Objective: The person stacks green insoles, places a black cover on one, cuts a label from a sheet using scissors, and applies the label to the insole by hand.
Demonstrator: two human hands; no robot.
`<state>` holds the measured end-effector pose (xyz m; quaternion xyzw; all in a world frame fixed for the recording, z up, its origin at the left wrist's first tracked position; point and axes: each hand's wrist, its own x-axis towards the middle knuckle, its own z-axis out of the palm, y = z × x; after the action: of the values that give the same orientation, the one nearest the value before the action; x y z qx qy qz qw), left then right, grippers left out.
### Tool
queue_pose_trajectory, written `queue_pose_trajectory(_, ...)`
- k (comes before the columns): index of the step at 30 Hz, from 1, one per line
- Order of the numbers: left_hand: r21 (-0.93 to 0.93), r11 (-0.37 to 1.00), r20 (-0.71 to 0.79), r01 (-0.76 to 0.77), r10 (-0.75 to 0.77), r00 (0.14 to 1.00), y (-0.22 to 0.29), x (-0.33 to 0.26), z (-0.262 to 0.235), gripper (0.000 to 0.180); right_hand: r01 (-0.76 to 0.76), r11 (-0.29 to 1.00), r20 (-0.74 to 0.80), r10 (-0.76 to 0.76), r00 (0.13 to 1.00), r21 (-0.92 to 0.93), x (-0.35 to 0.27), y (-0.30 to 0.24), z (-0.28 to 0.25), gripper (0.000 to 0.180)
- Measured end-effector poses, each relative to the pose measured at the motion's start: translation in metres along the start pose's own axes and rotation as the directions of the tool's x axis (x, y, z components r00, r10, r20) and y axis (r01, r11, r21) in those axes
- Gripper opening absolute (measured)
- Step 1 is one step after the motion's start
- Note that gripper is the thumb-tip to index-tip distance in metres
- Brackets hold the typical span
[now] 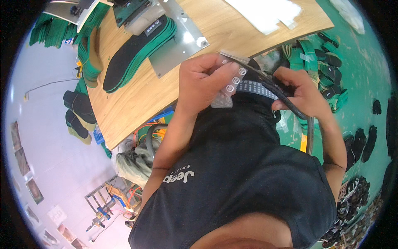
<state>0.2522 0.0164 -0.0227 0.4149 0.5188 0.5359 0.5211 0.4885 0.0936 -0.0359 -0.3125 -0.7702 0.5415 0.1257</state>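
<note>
The left hand [203, 81] pinches a translucent sticker sheet [229, 92], probably light, floppy and easily creased, best held by its margins; the right hand [300, 91] brackets a dark curved strip [285, 98], grip unclear. Both lie beside the wooden table [124, 120].

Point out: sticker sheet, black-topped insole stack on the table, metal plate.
Sticker sheet [230, 88]: head view, printed face.
Insole stack [132, 53]: head view, black top face.
Metal plate [181, 46]: head view, bare upper surface.

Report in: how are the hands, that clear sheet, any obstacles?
Left hand pinching clear label sheet. Right hand gripping dark curved piece. Insole stack on table, apart from both hands.
</note>
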Motion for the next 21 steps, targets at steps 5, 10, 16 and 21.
queue_pose_trajectory(5,-0.039,0.999,0.033,0.020,-0.018,0.999,-0.003,-0.001,0.001,0.014,0.068,0.993,-0.147,-0.053,0.988,0.095,-0.003,0.014,0.013,0.044)
queue_pose_trajectory(10,0.316,0.874,-0.053,-0.370,0.406,0.912,-0.016,0.015,-0.016,0.012,0.129,0.900,-0.439,-0.323,0.839,-0.415,0.029,-0.003,-0.022,0.043)
queue_pose_trajectory(16,0.518,0.478,0.506,-0.710,0.498,0.704,-0.030,0.026,-0.013,0.008,0.224,0.693,-0.230,-0.498,0.836,-0.686,0.102,-0.007,-0.087,0.033)
queue_pose_trajectory(21,0.268,0.794,0.417,-0.545,0.415,0.809,-0.032,0.012,-0.023,0.009,0.027,0.767,-0.266,-0.255,0.930,-0.641,0.136,0.000,-0.095,0.033)
